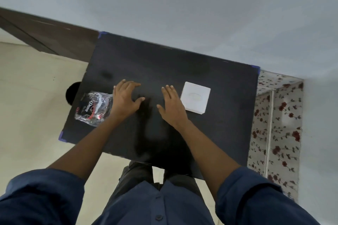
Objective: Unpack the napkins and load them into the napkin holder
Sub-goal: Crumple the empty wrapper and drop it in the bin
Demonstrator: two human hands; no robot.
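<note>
Standing right by the black tabletop [210,133] here, and the person has both hands laid flat on it, palms down, fingers spread, neither grip holding anything. The left hand [128,98] sits just beside a crinkly clear plastic napkin packet [94,107] with dark and red printing, over near the tabletop's left edge; the wrist looks like it's brushing the wrapper but I can't say for sure. The right hand [172,105] is close to a white square napkin holder [195,97] with an oval mark on its top, edge of the hand just beside it. Packet and holder are well apart, both hands between them. Rolled-up blue sleeves, floral cloth [276,133] hanging off to the right.
</note>
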